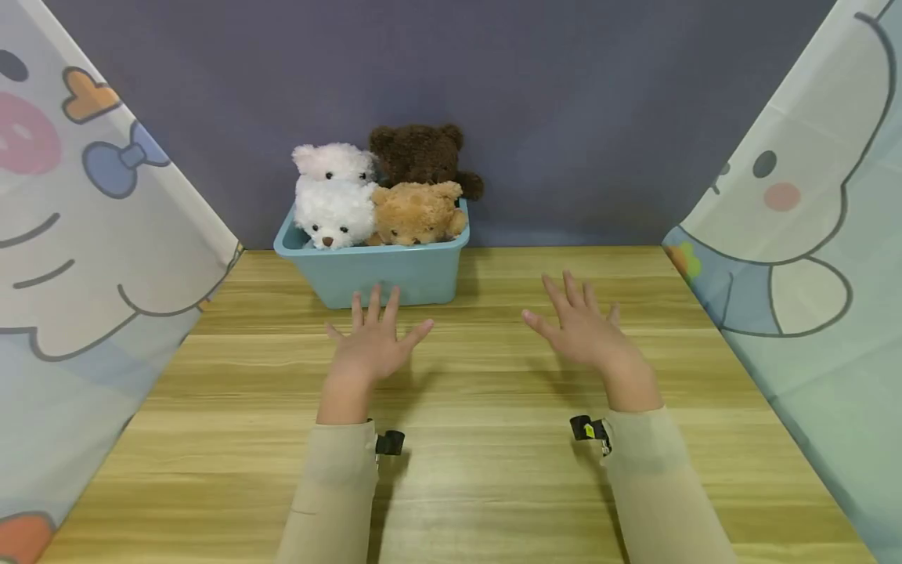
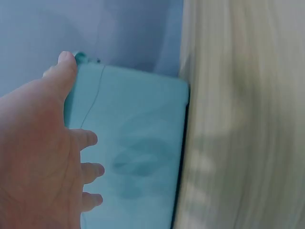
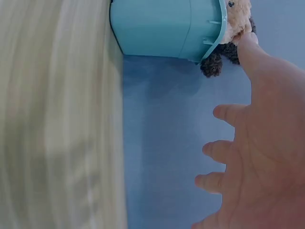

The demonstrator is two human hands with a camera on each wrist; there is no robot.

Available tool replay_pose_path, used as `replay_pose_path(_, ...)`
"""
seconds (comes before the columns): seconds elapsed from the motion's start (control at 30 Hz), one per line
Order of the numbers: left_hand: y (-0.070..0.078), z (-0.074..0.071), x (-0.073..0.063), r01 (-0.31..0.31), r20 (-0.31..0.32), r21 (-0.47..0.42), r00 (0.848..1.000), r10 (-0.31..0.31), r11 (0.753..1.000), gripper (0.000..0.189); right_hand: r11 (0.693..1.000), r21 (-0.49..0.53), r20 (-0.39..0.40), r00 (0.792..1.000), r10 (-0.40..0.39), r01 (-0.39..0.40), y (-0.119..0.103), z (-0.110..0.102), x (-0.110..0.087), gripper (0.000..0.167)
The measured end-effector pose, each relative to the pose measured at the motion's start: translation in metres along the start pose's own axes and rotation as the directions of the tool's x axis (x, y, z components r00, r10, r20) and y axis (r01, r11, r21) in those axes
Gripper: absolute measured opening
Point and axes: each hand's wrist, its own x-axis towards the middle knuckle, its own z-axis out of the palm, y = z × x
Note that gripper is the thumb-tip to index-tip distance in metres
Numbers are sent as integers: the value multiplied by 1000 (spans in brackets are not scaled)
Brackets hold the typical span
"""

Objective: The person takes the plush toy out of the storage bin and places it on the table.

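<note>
My left hand [image 1: 369, 348] hovers in front of the blue plastic bin [image 1: 387, 278], palm down with fingers spread and nothing held. Off to the right of the bin, my right hand [image 1: 581, 333] is also spread and holds nothing. The bin is filled with plush bears: a white one [image 1: 334, 211] and a tan one [image 1: 417, 211] at the front, a pale pinkish one [image 1: 337, 162] and a dark brown one [image 1: 416, 154] behind. The left wrist view shows the bin's wall [image 2: 133, 143] beyond the left fingers. Lower parts of the bears are hidden inside the bin.
The bin stands at the back left of a wooden table [image 1: 486, 470], near a grey-blue backdrop [image 1: 564, 117]. Cartoon-printed cloths flank the table, one on the left [image 1: 92, 235] and one on the right [image 1: 796, 235]. Both wrists carry small black straps.
</note>
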Motion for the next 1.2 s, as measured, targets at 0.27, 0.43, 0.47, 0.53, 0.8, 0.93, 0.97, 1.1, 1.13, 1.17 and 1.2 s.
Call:
replay_pose_path(0.27, -32, -18, -3, 60, -5, -11, 998, -60, 998, 108, 996, -67, -17, 998, -68, 67, -17, -24, 18, 94)
replay_pose_path(0.43, -51, -34, -11, 98, -20, -25, 995, -99, 995, 111, 990, -83, -10, 993, -116, 115, -34, -43, 32, 92)
replay_pose_path(0.47, -55, -38, -12, 104, -24, -27, 994, -105, 994, 112, 989, -89, -7, 992, -123, 122, -38, -46, 34, 92)
replay_pose_path(0.53, -62, -49, -14, 115, -32, -20, 993, -115, 993, 114, 986, -94, 2, 990, -141, 140, -47, -54, 39, 91)
replay_pose_path(0.8, -83, -98, -9, 137, -50, 36, 990, -135, 990, 123, 961, -86, 32, 965, -261, 262, -87, -85, 60, 92)
replay_pose_path(0.93, -96, -118, 1, 130, -31, 57, 991, -128, 990, 128, 937, -30, 66, 936, -346, 349, -108, -98, 75, 91)
replay_pose_path(0.97, -100, -122, 5, 127, -26, 60, 992, -126, 990, 130, 931, -30, 71, 929, -362, 365, -113, -101, 80, 91)
replay_pose_path(1.1, -112, -134, 18, 117, -1, 70, 993, -118, 991, 132, 915, -62, 92, 915, -392, 399, -133, -108, 96, 91)
replay_pose_path(1.13, -115, -136, 21, 113, 4, 71, 994, -113, 991, 131, 912, -75, 95, 914, -395, 403, -138, -109, 100, 91)
replay_pose_path(1.17, -118, -137, 25, 108, 11, 72, 994, -109, 992, 131, 909, -92, 96, 912, -399, 407, -142, -109, 104, 91)
replay_pose_path(1.2, -120, -138, 29, 104, 17, 74, 994, -105, 992, 130, 905, -104, 97, 910, -403, 412, -147, -110, 109, 90)
